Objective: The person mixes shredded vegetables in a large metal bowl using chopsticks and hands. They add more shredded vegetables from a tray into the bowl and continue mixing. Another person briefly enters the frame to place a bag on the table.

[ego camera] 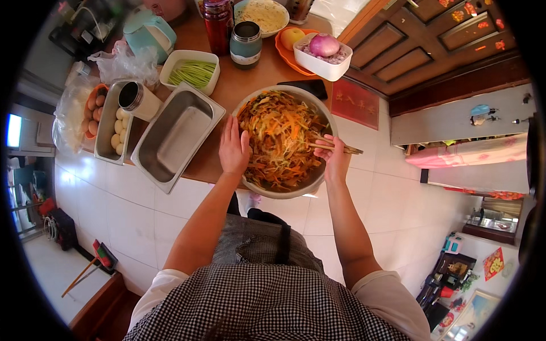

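A large round metal bowl (326, 111) full of mixed shredded vegetables (281, 140), orange carrot strips among them, stands at the table's front edge. My left hand (233, 147) lies against the bowl's left side, fingers extended and thumb apart, pressing on the rim. On the right side, my right hand (333, 160) grips wooden chopsticks (352, 150), whose tips reach into the vegetables while their other ends stick out over the rim. The middle of the mixture looks slightly blurred. An empty rectangular steel pan (177, 136) sits left of my left hand.
Left on the table (204, 160) are a steel pan of pale eggs (119, 132), a cup (143, 102) and a basket of brown eggs (94, 111). Behind stand a box of green stalks (192, 72), a kettle (149, 36), a jar (245, 47), a phone (305, 88) and a box with onion (324, 64).
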Action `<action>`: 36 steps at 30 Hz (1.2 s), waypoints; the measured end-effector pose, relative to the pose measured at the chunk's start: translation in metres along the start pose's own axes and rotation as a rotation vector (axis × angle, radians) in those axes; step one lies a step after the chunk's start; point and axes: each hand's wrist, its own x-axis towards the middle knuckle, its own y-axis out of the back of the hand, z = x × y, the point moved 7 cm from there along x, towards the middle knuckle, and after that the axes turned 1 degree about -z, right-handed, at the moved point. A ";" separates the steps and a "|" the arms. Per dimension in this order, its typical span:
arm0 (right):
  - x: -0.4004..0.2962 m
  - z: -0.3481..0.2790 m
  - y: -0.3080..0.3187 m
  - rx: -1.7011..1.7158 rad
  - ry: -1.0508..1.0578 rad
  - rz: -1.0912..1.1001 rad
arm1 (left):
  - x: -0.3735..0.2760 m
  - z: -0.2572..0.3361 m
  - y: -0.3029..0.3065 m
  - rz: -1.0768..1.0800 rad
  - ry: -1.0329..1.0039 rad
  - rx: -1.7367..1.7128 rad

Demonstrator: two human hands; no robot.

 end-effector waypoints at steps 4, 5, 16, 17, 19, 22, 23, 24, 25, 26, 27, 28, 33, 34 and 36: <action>-0.021 -0.031 -0.017 -0.089 0.096 -0.065 | 0.003 0.001 -0.002 -0.008 -0.003 -0.022; -0.027 -0.038 -0.023 -0.134 0.111 -0.076 | 0.004 0.002 -0.002 -0.007 -0.003 -0.026; -0.081 -0.059 -0.054 -0.324 0.195 -0.231 | 0.004 0.004 0.002 -0.011 0.002 -0.085; -0.082 -0.049 -0.060 -0.385 0.179 -0.278 | 0.005 0.003 0.002 -0.013 0.005 -0.089; -0.081 -0.017 -0.068 -0.507 0.148 -0.363 | 0.005 0.005 0.002 0.000 -0.022 -0.075; -0.087 0.018 -0.088 -0.593 0.338 -0.573 | 0.005 0.008 0.000 0.006 -0.039 -0.023; -0.083 0.021 -0.084 -0.603 0.352 -0.588 | 0.005 0.008 -0.001 0.005 -0.041 0.000; -0.078 0.022 -0.080 -0.612 0.366 -0.607 | 0.004 0.008 -0.001 0.012 -0.051 0.048; -0.075 0.020 -0.075 -0.625 0.380 -0.626 | 0.004 0.009 -0.001 0.019 -0.060 0.093; -0.073 0.015 -0.067 -0.671 0.386 -0.600 | 0.004 0.010 -0.001 0.025 -0.069 0.137; -0.068 0.011 -0.057 -0.677 0.386 -0.558 | 0.004 0.012 -0.002 0.030 -0.079 0.158; -0.063 0.008 -0.046 -0.681 0.386 -0.518 | 0.004 0.013 -0.002 0.036 -0.087 0.181; -0.069 -0.028 -0.023 -0.633 0.322 -0.400 | 0.005 0.014 -0.004 0.039 -0.099 0.206; -0.076 -0.043 -0.026 -0.640 0.325 -0.410 | 0.005 0.013 -0.004 0.037 -0.093 0.194; -0.083 -0.073 -0.029 -0.599 0.348 -0.447 | 0.004 0.011 -0.004 0.031 -0.081 0.169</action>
